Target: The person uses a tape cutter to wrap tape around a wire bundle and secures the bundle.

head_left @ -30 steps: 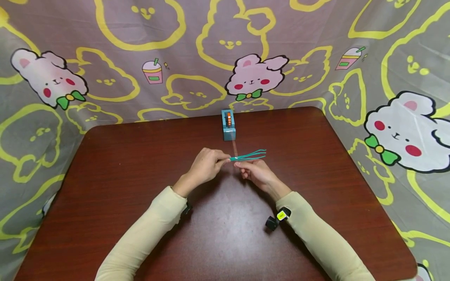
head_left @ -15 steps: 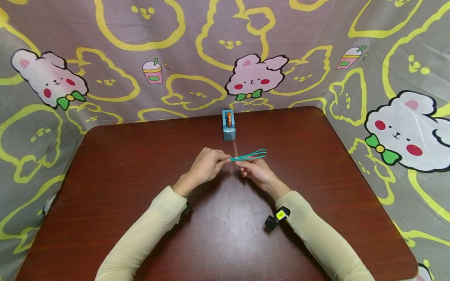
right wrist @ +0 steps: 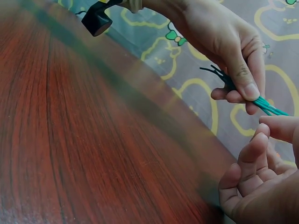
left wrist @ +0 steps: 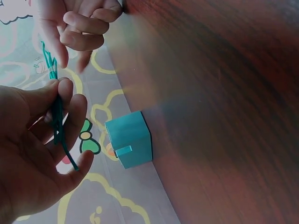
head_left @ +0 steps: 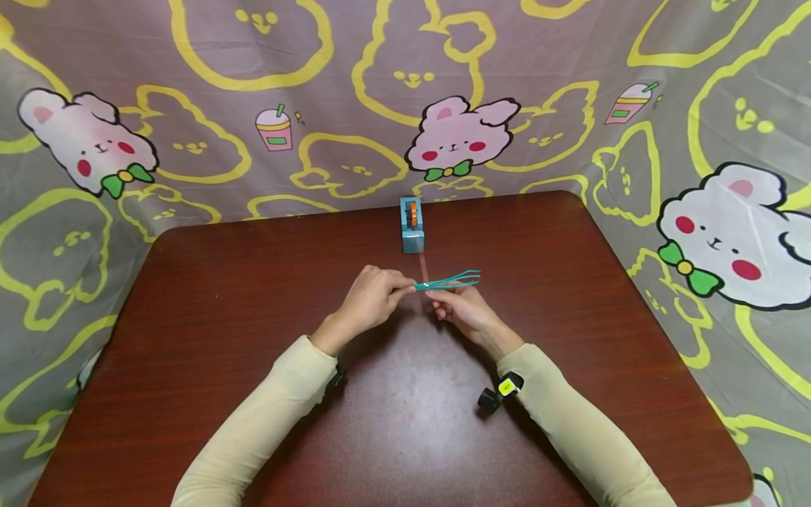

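My left hand (head_left: 378, 293) pinches a bundle of thin green wires (head_left: 443, 284) above the table, between thumb and fingers. Their loose ends fan out to the right in the head view. A clear strip of tape (head_left: 423, 266) runs from a blue tape dispenser (head_left: 412, 241) to the bundle, where a pale glint shows. My right hand (head_left: 467, 312) is just below the wires, its thumb and index finger at the tape and its other fingers curled. In the right wrist view its fingertips meet beside the wires (right wrist: 268, 106); the exact grip on the clear tape is hard to see.
The dispenser, with an orange tape core (head_left: 414, 213), stands near the back edge of the brown wooden table (head_left: 253, 338). Patterned cloth (head_left: 355, 105) hangs behind and beside the table. A small black wrist camera (head_left: 489, 401) juts out by the right sleeve.
The right thumb has shifted very slightly to the right along the wires. The left hand, the wires and the dispenser look nearly the same.
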A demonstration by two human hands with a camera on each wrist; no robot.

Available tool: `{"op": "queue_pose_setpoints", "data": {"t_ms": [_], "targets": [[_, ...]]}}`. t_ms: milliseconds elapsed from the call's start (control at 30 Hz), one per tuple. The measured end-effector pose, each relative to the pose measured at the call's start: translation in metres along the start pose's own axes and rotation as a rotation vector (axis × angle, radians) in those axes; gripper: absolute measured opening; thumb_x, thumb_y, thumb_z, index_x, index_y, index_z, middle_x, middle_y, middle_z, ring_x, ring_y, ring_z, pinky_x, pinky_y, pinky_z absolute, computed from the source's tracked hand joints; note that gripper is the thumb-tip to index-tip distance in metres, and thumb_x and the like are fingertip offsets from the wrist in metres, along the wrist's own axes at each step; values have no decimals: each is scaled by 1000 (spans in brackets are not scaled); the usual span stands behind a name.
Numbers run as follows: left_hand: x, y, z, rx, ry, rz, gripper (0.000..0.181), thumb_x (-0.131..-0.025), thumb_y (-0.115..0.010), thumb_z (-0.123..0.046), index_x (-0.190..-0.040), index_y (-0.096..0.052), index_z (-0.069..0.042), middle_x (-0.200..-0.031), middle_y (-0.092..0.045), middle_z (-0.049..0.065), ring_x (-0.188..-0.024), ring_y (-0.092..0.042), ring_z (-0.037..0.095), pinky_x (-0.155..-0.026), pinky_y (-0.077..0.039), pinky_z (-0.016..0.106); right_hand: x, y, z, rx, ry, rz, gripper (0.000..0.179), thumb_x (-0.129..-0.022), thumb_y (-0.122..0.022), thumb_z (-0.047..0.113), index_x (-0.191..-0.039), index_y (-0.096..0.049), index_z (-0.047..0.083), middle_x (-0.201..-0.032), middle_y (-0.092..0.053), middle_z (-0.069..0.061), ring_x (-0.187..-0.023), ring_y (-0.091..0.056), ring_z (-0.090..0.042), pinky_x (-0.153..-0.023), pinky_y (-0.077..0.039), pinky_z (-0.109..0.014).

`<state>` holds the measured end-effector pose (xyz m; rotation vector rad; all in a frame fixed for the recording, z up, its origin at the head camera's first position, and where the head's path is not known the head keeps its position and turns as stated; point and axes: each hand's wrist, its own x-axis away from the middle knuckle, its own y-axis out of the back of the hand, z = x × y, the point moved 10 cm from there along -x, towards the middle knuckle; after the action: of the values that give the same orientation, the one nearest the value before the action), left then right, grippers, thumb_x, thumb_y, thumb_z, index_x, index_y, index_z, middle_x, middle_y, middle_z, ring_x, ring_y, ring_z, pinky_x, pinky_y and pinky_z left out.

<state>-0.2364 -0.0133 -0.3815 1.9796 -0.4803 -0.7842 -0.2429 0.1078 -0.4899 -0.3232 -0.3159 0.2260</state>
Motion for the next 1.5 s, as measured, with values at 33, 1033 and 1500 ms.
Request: {"op": "queue_pose_setpoints", "data": {"t_ms": [33,1033,1500], "targets": [[0,0,0,-3,0,0,13,-95,-71,-12,-104,-81,-9,-87,-75,1,-73,-68,14,-79,-51,37,0,0,1,-3,2,4,17,-97,-63,2,-85,-70,12,-69,-57,1,-56,-49,-9,-58,-43,-22],[4,8,2,-13,5,-24,13,-94,-73,-13,-104,-81,-10,-88,-75,-1,-72,-67,12,-80,-49,40,-29,31,19,84,-264,391,39,-108,-48,28,-127,-63,-3,-98,-70,-16,-75,-65,-20,-79,-57,-39],[5,4,4,-67,29,-1,15,-96,-71,-16,-108,-80,-12,-93,-76,-1,-81,-69,14,-84,-45,43,-33,-5,22,533,-469,714,59,-108,-44,39,-126,-59,-15,-95,-72,-18,-85,-71,-27,-78,-59,-43]]}}
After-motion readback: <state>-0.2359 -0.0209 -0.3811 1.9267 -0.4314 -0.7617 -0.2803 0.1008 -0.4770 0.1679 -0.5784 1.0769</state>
